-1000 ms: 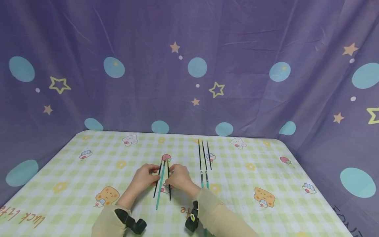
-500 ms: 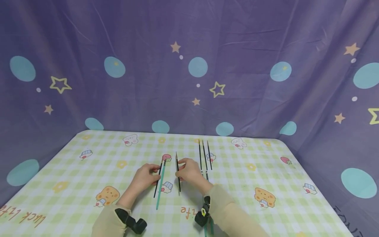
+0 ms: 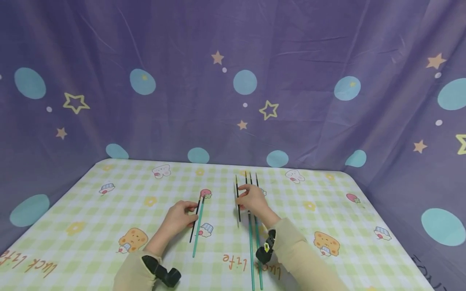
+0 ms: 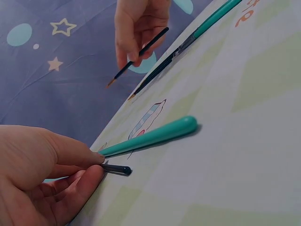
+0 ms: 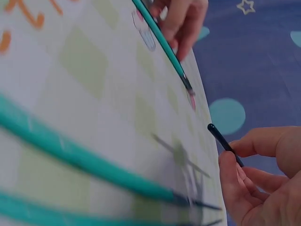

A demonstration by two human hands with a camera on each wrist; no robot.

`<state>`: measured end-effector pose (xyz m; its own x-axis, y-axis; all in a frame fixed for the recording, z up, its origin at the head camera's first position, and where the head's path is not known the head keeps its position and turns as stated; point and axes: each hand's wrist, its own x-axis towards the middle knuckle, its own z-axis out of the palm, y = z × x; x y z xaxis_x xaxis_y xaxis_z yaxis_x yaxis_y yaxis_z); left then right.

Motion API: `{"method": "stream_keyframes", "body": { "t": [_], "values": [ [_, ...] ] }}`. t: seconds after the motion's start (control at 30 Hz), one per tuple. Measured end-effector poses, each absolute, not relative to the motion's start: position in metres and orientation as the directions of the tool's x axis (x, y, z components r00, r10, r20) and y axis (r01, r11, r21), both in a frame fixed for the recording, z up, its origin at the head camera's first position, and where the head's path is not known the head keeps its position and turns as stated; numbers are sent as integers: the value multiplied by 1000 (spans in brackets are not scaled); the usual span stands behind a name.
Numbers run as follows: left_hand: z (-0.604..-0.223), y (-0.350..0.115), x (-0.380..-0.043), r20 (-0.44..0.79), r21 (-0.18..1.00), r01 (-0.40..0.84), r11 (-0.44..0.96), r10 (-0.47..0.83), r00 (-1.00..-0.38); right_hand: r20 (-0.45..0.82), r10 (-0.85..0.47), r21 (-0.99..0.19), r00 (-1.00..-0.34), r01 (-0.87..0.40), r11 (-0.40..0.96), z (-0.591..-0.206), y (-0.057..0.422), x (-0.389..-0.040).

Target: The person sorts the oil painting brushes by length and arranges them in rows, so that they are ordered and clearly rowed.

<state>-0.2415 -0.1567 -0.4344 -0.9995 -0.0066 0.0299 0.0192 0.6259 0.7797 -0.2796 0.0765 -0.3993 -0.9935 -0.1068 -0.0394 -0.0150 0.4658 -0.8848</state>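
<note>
My right hand (image 3: 255, 201) pinches a thin black paintbrush (image 3: 239, 214) between thumb and fingers. This brush is raised off the cloth, with its shadow below it, and its bristles point away from me. My left hand (image 3: 178, 220) pinches another black paintbrush (image 3: 192, 233), which lies low at the tabletop; its dark handle end shows past the fingertips in the left wrist view. Close beside that one lies a teal paintbrush (image 3: 198, 236) with its bristles at the far end. In the right wrist view, the raised brush (image 5: 219, 137) sticks out beyond my thumb.
Right of centre, several black paintbrushes (image 3: 256, 179) lie side by side, partly behind my right hand. Nearer me lie two teal paintbrushes (image 3: 251, 254), one partly under the right wrist's camera. A checked tablecloth (image 3: 164, 258) covers the table; a purple curtain (image 3: 182, 113) hangs behind.
My right hand has lifted the black paintbrush from beside the left-hand teal one and carried it right and away, near the other black brushes. My left hand has stayed in place.
</note>
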Motion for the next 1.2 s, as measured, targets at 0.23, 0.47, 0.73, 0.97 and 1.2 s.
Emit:
{"method": "stream_keyframes", "body": {
  "t": [0.23, 0.47, 0.73, 0.97, 1.2],
  "values": [
    [-433, -157, -242, 23, 786, 14, 618, -7, -1000, -47, -38, -885, -998, 24, 464, -401, 101, -292],
    [-434, -158, -242, 22, 789, 11, 614, -10, -1000, -22, 17, -876, -1000, 28, 481, -405, 122, -304],
    [-435, -157, -241, 12, 794, -1, 608, -18, -1000, 3, 73, -856, -997, 36, 516, -417, 140, -315],
    [-435, -158, -240, 29, 790, 14, 613, -16, -999, 20, 108, -854, -994, 40, 519, -424, 147, -322],
    [-435, -157, -240, 31, 793, 17, 609, -13, -999, 11, 117, -860, -993, 50, 508, -429, 152, -328]
  ]
}}
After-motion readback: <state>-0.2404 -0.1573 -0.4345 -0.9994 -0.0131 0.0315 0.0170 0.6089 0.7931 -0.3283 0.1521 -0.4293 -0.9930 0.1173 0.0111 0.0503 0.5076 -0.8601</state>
